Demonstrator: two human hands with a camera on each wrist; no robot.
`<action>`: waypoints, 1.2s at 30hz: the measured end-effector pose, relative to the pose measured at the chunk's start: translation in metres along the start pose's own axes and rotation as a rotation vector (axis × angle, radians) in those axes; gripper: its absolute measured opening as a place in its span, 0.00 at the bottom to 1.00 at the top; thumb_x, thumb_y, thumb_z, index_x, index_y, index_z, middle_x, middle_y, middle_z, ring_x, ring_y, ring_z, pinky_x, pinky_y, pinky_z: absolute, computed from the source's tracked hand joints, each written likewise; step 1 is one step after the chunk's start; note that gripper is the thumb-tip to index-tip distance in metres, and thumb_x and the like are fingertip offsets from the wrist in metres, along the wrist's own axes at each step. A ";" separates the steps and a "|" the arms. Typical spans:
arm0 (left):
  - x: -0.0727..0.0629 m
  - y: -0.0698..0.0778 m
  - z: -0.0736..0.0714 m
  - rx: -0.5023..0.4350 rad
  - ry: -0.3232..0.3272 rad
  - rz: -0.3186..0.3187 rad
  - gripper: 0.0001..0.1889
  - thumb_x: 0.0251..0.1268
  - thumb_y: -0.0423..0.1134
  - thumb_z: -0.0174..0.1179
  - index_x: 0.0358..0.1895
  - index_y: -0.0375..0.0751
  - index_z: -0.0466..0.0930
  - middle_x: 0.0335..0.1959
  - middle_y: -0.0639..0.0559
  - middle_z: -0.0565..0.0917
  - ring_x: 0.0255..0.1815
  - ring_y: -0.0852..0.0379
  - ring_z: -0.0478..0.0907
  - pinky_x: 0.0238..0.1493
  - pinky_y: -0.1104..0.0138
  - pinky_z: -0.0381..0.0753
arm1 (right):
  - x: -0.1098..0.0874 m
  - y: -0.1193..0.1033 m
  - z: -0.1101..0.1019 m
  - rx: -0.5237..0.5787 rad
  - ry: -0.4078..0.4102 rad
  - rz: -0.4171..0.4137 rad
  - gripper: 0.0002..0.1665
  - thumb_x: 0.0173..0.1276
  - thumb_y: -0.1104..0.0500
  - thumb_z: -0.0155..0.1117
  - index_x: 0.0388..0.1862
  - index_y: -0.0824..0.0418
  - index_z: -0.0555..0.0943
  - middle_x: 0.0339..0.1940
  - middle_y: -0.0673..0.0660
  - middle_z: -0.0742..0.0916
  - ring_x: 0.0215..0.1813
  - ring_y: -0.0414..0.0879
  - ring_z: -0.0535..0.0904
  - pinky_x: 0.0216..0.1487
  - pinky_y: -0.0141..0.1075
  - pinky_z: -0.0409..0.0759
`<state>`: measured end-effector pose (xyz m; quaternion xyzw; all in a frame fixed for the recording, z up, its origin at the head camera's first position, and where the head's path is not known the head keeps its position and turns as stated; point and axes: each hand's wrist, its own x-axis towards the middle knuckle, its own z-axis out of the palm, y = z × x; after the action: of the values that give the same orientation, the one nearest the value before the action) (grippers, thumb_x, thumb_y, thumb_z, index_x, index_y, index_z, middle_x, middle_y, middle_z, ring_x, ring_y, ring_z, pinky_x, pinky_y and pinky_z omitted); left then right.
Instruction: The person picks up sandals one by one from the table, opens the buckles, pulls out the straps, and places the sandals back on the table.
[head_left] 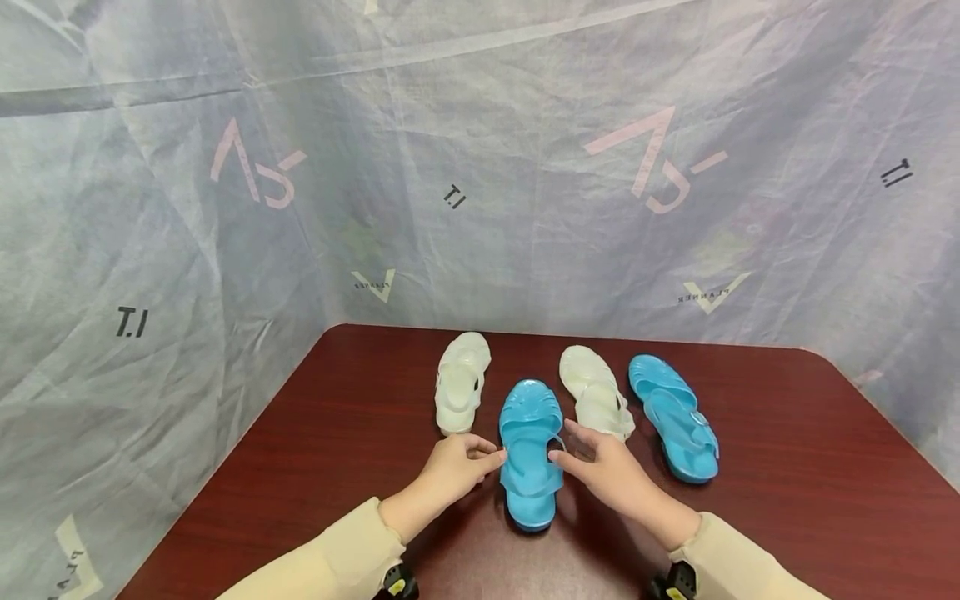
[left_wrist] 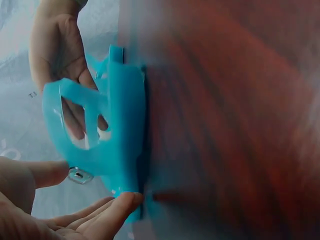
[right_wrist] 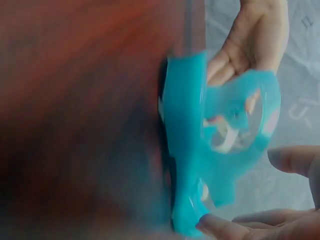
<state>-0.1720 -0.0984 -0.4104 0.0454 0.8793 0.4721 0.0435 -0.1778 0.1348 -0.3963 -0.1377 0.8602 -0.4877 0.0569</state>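
A blue jelly sandal (head_left: pixel 529 457) is in the middle of the table, toe pointing away, between my two hands. My left hand (head_left: pixel 452 468) is at its left side. In the left wrist view the left thumb (left_wrist: pixel 50 173) meets the strap by the clear buckle (left_wrist: pixel 80 175), and a fingertip comes to the sole's edge. On the other side is my right hand (head_left: pixel 613 473). Its thumb (right_wrist: pixel 289 159) stands apart from the strap in the right wrist view, while a fingertip reaches the toe end. Fingers of both hands are extended, not wrapped round the sandal.
A white sandal (head_left: pixel 461 385) lies behind and left of the middle one. Another white sandal (head_left: pixel 596 390) and a second blue sandal (head_left: pixel 675 421) lie to the right. Grey printed cloth (head_left: pixel 480 167) hangs behind the dark red table (head_left: pixel 315 450).
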 end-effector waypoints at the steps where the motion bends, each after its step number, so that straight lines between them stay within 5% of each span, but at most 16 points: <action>1: -0.001 0.000 0.001 -0.013 0.000 -0.006 0.17 0.61 0.48 0.65 0.43 0.36 0.84 0.32 0.48 0.87 0.28 0.57 0.81 0.29 0.67 0.79 | -0.001 -0.001 0.002 0.023 -0.013 0.014 0.41 0.69 0.52 0.64 0.71 0.74 0.62 0.69 0.71 0.71 0.69 0.62 0.69 0.62 0.50 0.75; 13: -0.017 0.006 0.012 -0.032 -0.003 0.037 0.24 0.60 0.49 0.66 0.51 0.32 0.83 0.44 0.42 0.87 0.43 0.51 0.85 0.42 0.59 0.84 | -0.015 -0.008 0.022 0.163 -0.025 0.167 0.41 0.70 0.55 0.61 0.71 0.78 0.57 0.73 0.73 0.65 0.72 0.65 0.63 0.65 0.53 0.72; 21: -0.024 0.008 0.019 -0.244 -0.083 -0.055 0.25 0.63 0.42 0.64 0.55 0.22 0.77 0.47 0.34 0.85 0.42 0.46 0.86 0.41 0.59 0.86 | -0.023 -0.014 0.030 0.473 -0.065 0.322 0.41 0.72 0.62 0.53 0.72 0.82 0.47 0.75 0.77 0.54 0.76 0.68 0.50 0.70 0.58 0.62; 28: -0.025 0.010 0.023 -0.337 -0.086 -0.102 0.25 0.65 0.38 0.63 0.57 0.19 0.74 0.52 0.31 0.82 0.51 0.44 0.83 0.45 0.58 0.85 | -0.024 -0.014 0.036 0.515 -0.035 0.327 0.34 0.73 0.65 0.48 0.69 0.85 0.53 0.73 0.78 0.58 0.73 0.68 0.57 0.68 0.58 0.64; 36: -0.023 0.014 0.026 -0.415 -0.071 -0.160 0.27 0.67 0.36 0.60 0.60 0.16 0.69 0.53 0.30 0.81 0.54 0.43 0.81 0.48 0.57 0.83 | -0.023 -0.015 0.037 0.583 -0.026 0.351 0.35 0.73 0.64 0.49 0.70 0.83 0.53 0.76 0.74 0.56 0.75 0.67 0.54 0.70 0.58 0.60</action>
<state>-0.1450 -0.0716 -0.4122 -0.0176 0.7621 0.6360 0.1201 -0.1446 0.1036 -0.4036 0.0285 0.6944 -0.6940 0.1881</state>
